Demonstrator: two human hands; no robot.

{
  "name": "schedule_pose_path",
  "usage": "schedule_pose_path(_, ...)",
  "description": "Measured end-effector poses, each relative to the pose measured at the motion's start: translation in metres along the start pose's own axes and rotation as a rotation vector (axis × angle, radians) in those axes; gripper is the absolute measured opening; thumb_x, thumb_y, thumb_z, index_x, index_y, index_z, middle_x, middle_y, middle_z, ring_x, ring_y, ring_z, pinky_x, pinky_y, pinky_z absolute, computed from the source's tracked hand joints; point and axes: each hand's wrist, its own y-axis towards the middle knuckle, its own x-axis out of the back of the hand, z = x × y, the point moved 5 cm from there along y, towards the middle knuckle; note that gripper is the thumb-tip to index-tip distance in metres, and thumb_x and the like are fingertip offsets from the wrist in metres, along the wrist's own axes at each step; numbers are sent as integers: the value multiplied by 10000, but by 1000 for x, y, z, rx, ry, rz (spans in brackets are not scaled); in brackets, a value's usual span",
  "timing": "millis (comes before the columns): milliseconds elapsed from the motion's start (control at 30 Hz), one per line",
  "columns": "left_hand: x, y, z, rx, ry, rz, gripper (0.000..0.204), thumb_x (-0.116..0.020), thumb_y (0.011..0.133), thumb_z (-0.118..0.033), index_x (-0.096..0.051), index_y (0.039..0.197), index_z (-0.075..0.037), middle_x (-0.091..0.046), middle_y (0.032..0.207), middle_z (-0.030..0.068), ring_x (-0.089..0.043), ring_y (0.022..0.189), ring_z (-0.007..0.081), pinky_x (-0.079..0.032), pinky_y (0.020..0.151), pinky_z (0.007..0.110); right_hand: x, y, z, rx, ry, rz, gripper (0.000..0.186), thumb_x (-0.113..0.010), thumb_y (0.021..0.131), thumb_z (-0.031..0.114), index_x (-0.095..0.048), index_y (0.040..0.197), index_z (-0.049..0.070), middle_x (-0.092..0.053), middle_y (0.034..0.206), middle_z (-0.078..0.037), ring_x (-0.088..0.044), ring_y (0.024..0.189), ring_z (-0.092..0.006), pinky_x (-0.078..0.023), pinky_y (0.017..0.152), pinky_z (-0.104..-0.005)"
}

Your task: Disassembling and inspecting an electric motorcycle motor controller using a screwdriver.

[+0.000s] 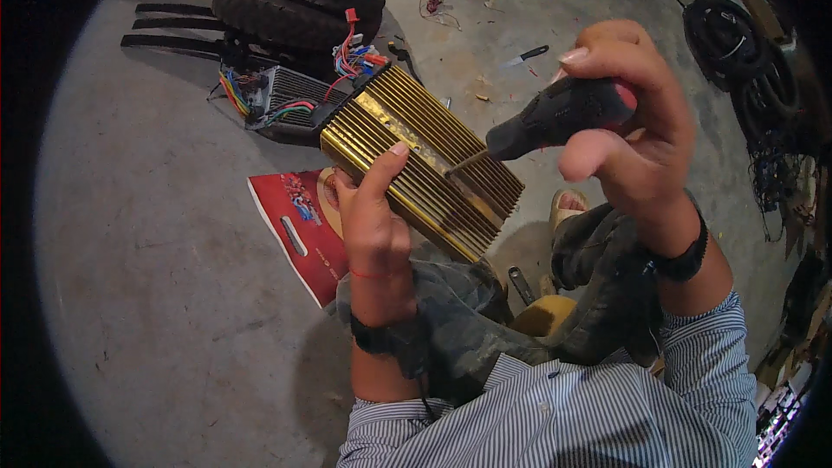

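Note:
My left hand grips a gold finned metal controller box by its near left side, thumb on top of the fins. The box is tilted, with coloured wires and connectors coming out of its far end. In my right hand is a screwdriver with a dark handle with some red, held between thumb and fingers. Its thin shaft points left and down, the tip at the strip along the middle of the box's top. Whether the tip sits in a screw I cannot tell.
Behind the gold box lies a second, silver finned box with coloured wires. Beyond are black tyres and dark strips. A red bag lies on the left, a knife lies farther off, and coiled black tubes are at the right.

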Motion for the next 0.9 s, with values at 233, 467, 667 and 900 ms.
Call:
schedule_pose_path(233, -6, -5, -7, 75, -171, -21, 383, -663, 884, 32, -567, 1250, -25, -692, 1132, 104, -705, 995, 228, -599, 871, 369, -7, -1, 5, -311, 494, 15, 777, -800, 844, 368, -479, 1434, -23, -610, 1274, -205, -604, 1216, -306, -516, 983, -430)
schedule_pose_path(467, -3, -2, -3, 12, -79, -19, 377, -624, 924, -12, -537, 1291, -15, -682, 1151, 121, -703, 1015, 230, -602, 877, 361, 5, 3, 6, -156, -16, 19, 780, -762, 852, 485, -519, 1416, 4, -598, 1248, -168, -597, 1177, -269, -440, 1052, -404)
schedule_pose_path(667, -5, -5, -5, -6, 18, -13, 360, -551, 992, -97, -497, 1338, -18, -659, 1182, 131, -697, 1036, 229, -605, 881, 348, 2, -1, 4, -90, 19, 48, 665, -800, 851, 347, -559, 1381, 26, -581, 1210, -148, -608, 1085, -248, -481, 970, -368)
schedule_pose_path(900, 0, -3, -4, -6, 54, -9, 368, -559, 985, -102, -501, 1340, -26, -668, 1168, 129, -710, 992, 227, -621, 826, 345, -6, -1, 0, -44, 371, 61, 609, -796, 859, 311, -565, 1359, 53, -577, 1244, -163, -618, 1096, -280, -526, 957, -423)
